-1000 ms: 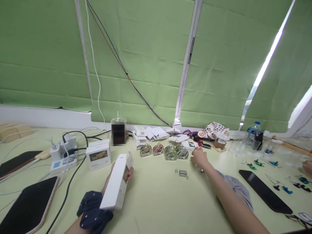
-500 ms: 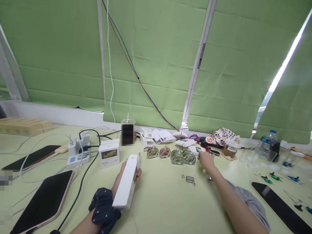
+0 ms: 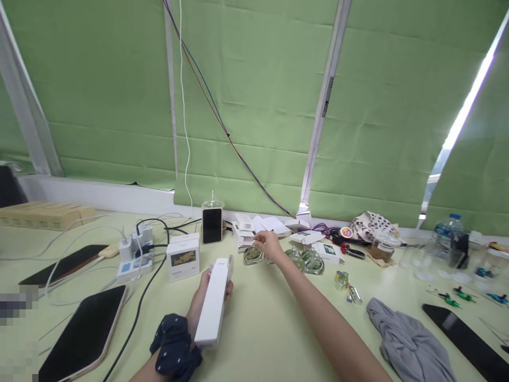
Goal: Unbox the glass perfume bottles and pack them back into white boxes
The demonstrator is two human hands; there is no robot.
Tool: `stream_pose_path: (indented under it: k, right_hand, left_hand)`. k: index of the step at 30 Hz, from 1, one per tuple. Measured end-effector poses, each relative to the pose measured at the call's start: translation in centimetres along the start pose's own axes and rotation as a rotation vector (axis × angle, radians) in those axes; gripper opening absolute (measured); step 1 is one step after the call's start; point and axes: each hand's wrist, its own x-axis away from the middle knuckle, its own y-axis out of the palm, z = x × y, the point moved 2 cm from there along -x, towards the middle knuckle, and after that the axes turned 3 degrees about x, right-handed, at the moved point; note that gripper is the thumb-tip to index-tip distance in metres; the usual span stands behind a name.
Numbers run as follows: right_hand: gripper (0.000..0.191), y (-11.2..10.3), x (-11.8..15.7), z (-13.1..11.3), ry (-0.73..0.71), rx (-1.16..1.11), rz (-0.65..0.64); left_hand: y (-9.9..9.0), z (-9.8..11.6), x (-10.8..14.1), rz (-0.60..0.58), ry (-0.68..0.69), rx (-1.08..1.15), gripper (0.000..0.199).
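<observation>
In my left hand (image 3: 203, 286) is a long white cardboard box (image 3: 212, 307), its far-end flap open, with the fingers wrapped underneath. A dark dotted scrunchie (image 3: 175, 342) circles that wrist. My right hand (image 3: 269, 244) reaches over the row of flat round glass bottles, fingertips pinched at the neck of the leftmost bottle (image 3: 253, 257). Another bottle is mostly hidden behind this hand. Two bottles with greenish contents (image 3: 313, 261) stand to its right, partly behind the forearm. Small shiny metal parts (image 3: 348, 286) lie right of the forearm.
White boxes and papers (image 3: 278, 227) lie behind the bottles. A power strip (image 3: 135, 265) with cables, a white picture box (image 3: 183, 257) and a tablet (image 3: 85, 331) are at left. A grey cloth (image 3: 411, 342), a lidded cup (image 3: 385, 246) and a black slab (image 3: 463, 339) are at right.
My right hand has moved left from beside the right end of the bottle row to the leftmost bottle. My left hand still holds the long white box. The view has shifted slightly.
</observation>
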Motion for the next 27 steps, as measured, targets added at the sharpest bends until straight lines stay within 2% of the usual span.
stream_pose_path:
  k: [3, 6, 8, 10, 13, 16, 18, 22, 27]
  right_hand:
    - [0.010, 1.3, -1.0, 0.2, -0.015, -0.016, 0.029]
    - [0.011, 2.0, -1.3, 0.8, -0.012, -0.026, 0.014]
    - [0.013, 2.4, -1.2, 1.2, -0.011, -0.035, 0.007]
    - [0.013, 2.7, -1.1, 1.5, -0.004, -0.048, 0.019]
    - [0.009, 3.2, -0.6, 1.9, 0.026, -0.082, 0.064]
    - [0.006, 3.7, 0.2, 2.3, 0.069, -0.133, 0.130]
    - [0.007, 4.1, 0.8, 2.5, 0.094, -0.173, 0.183]
    - [0.014, 4.8, 1.7, 2.4, 0.129, -0.257, 0.270]
    - [0.015, 5.4, 1.8, 2.0, 0.139, -0.320, 0.301]
  left_hand:
    - [0.3, -0.1, 0.5, 0.079, -0.021, -0.031, 0.048]
    - [0.5, -0.2, 1.1, 0.327, -0.064, -0.094, 0.043]
    - [0.6, 0.0, 1.4, 0.429, 0.026, -0.176, 0.035]
    - [0.9, 0.9, 1.7, 0.399, 0.247, -0.326, 0.027]
    - [1.1, 2.4, 2.4, 0.327, 0.648, -0.549, 0.024]
    - [0.8, 3.4, 3.1, 0.318, 0.911, -0.700, 0.022]
    - [0.7, 3.4, 3.3, 0.317, 0.975, -0.779, 0.020]
    - [0.7, 2.8, 3.0, 0.339, 0.946, -0.804, 0.016]
    - [0.9, 2.5, 2.8, 0.339, 0.942, -0.780, 0.013]
